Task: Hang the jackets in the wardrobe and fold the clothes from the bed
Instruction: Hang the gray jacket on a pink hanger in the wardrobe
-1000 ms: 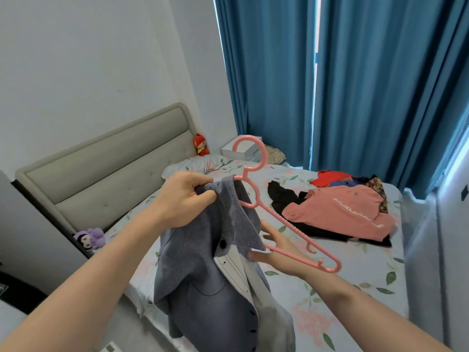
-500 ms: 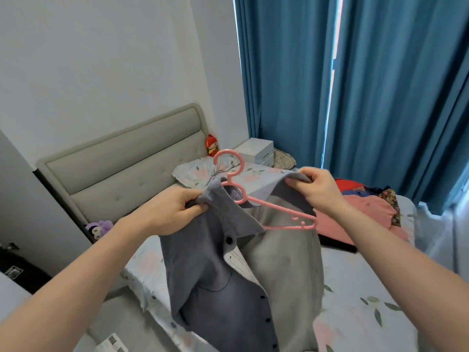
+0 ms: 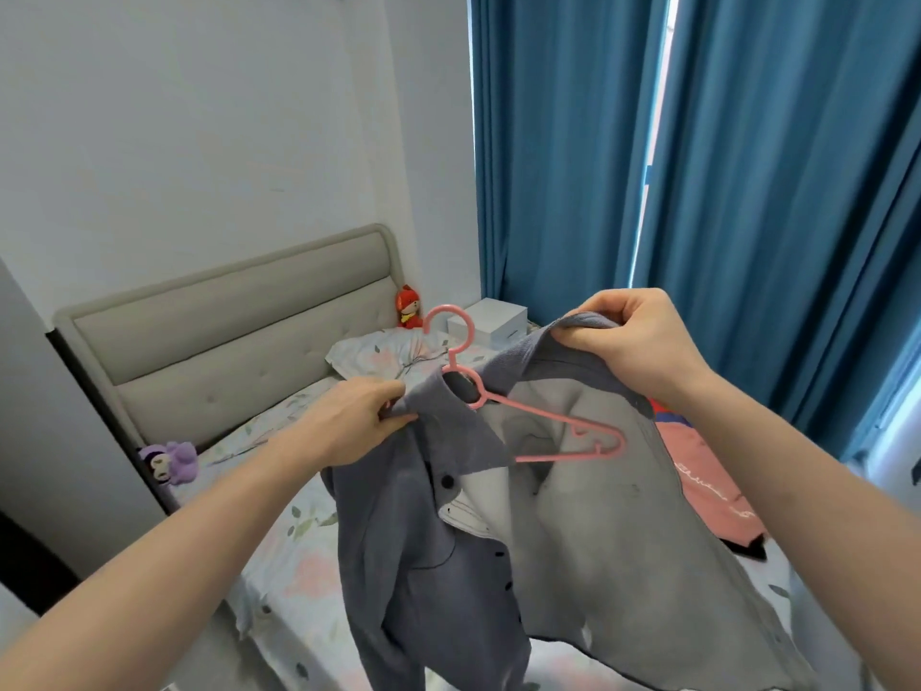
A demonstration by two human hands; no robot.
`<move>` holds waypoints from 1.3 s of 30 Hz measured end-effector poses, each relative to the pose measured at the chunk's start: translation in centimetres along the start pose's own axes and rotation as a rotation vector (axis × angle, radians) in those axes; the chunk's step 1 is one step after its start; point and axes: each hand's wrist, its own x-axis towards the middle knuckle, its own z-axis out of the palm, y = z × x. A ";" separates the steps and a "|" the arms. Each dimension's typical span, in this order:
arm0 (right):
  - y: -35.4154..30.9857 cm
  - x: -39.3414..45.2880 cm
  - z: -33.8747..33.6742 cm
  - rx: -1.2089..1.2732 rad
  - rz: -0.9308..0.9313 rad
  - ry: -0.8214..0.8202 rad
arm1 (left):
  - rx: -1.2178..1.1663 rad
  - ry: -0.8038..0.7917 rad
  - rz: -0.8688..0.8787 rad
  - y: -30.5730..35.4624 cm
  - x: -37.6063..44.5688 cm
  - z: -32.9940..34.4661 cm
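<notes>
A grey-blue jacket (image 3: 413, 541) with dark buttons and a pale grey lining hangs open in front of me over the bed. My left hand (image 3: 349, 421) grips its left collar and shoulder. My right hand (image 3: 633, 341) pinches the right collar edge and holds it up higher. A pink plastic hanger (image 3: 543, 421) sits inside the jacket, its left arm hidden under the left shoulder, its right arm bare against the lining, its hook sticking up above the collar. A pink garment (image 3: 707, 481) lies on the bed behind the jacket, partly hidden.
The bed (image 3: 294, 541) has a floral sheet, a pillow (image 3: 383, 354) and a grey padded headboard (image 3: 224, 336). A purple plush (image 3: 169, 461) sits at its left edge, a red toy (image 3: 407, 306) by a white nightstand (image 3: 491, 321). Blue curtains (image 3: 722, 167) fill the right.
My right hand left the hanger and took the jacket's right collar, then lifted it higher and spread the jacket open. The hanger now sits inside the jacket. My view rose slightly.
</notes>
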 end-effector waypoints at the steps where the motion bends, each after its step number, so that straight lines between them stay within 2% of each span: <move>1: -0.3 -0.4 0.1 0.010 -0.003 -0.013 | -0.018 0.011 -0.017 0.3 0.1 0.4; 7: -0.8 -4.2 1.9 0.049 -0.007 -0.163 | -0.224 0.204 -0.232 1.7 1.4 0.9; 10: 0.6 -6.8 3.8 0.043 0.029 -0.313 | -0.262 0.261 -0.258 2.6 1.8 0.6; 16: 2.5 -9.6 6.2 -0.001 0.087 -0.441 | -0.210 0.368 -0.251 3.5 2.1 0.7; 18: 2.5 -9.0 5.6 0.013 0.071 -0.418 | -0.168 0.378 -0.267 3.0 2.0 0.8; 21: 2.6 -6.6 2.6 0.109 0.069 -0.151 | -0.064 0.372 -0.315 0.7 1.6 0.7; 23: 3.6 -5.0 0.6 0.110 0.092 -0.005 | 0.020 0.335 -0.261 -1.1 1.1 1.0; 26: 5.8 -3.5 -0.6 0.062 0.157 0.072 | 0.170 0.238 -0.145 -2.5 0.6 1.7; 32: 4.4 -2.1 0.3 0.113 0.123 0.189 | 0.101 0.132 -0.254 -1.9 0.5 2.2; 35: 1.5 -3.4 1.4 0.201 0.027 0.158 | 0.081 0.197 -0.298 -2.0 0.6 1.9; 39: 0.3 -7.5 5.1 0.197 0.002 -0.111 | 0.023 0.275 -0.421 -1.7 1.2 1.1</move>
